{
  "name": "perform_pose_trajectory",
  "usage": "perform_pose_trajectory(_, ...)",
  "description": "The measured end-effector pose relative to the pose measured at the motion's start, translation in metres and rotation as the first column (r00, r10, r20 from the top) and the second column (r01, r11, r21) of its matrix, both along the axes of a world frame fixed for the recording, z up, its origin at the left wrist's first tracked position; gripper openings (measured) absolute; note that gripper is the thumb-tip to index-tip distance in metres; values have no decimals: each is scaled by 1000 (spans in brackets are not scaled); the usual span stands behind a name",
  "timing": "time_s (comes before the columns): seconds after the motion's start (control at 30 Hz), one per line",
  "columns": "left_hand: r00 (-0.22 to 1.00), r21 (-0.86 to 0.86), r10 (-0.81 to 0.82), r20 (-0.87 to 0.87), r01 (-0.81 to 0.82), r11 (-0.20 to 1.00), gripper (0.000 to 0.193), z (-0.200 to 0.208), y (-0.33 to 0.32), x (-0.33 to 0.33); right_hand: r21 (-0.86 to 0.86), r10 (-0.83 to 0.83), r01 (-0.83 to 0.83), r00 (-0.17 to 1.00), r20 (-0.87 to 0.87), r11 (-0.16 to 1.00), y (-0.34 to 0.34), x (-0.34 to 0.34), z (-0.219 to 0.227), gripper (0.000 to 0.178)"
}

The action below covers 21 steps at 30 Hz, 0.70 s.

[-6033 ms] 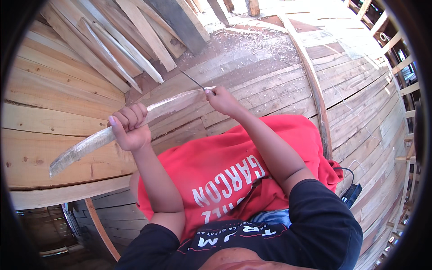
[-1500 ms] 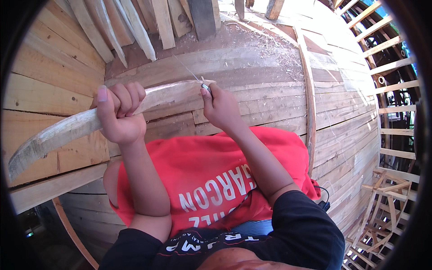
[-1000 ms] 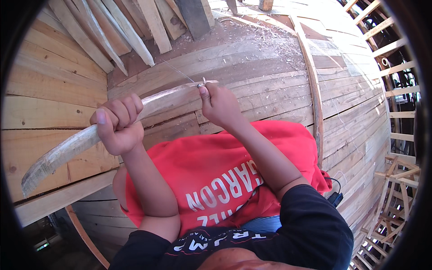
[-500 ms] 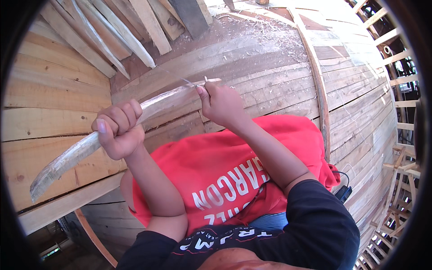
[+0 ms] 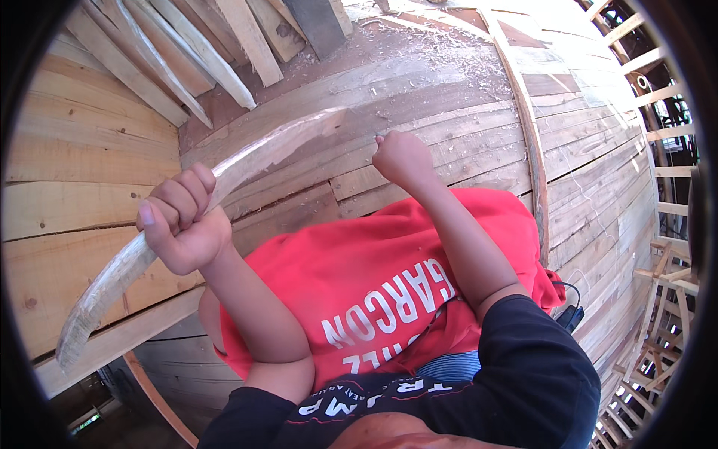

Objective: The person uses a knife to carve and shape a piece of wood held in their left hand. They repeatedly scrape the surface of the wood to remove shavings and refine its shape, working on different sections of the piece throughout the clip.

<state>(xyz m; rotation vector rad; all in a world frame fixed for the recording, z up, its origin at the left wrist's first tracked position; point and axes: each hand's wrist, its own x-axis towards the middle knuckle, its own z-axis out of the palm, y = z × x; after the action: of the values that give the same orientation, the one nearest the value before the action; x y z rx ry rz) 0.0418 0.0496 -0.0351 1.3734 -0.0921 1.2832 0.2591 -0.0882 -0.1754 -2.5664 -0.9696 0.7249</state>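
From where I stand, the person's left hand is wrapped right round a long, curved wooden piece, 4 fingers folded over it and the thumb standing out along the near side, with no gap left in the grip. The piece slants in front of the lap, 1 end low at the person's left above the pale boards, the other pointing up and away toward the middle, its upper edge bright and freshly pale. Just beyond that far end, and clear of it, is the right hand, its fingers curled tight and its thumb closed over what looks like a thin tool; only a small dark tip shows, so I can't tell its shape. A red cloth with white lettering covers the lap, below the 2 hands, and the dark shirt shows nearer in. Past the hands runs a plank surface crossed by a long wooden strip, with shavings scattered farther off. Rough boards lie side by side at the upper left.
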Motion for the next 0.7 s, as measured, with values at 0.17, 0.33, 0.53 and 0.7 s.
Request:
perform_pose_trajectory(0.17,995,52,71,-71,-68,996,42,-10,0,5,235,-122,103,990,67,967,8,-9,-2,41)
perform_pose_trajectory(0.33,999,30,-31,-31,32,999,42,-8,4,-3,400,-32,88,989,-144,912,11,-12,10,43)
perform_pose_trajectory(0.53,989,-7,-150,8,150,989,42,-15,3,8,369,-13,163,926,-377,915,13,-3,-30,55)
perform_pose_trajectory(0.7,961,68,-275,-23,276,959,42,-14,3,5,288,-17,43,996,-92,957,14,-37,36,64)
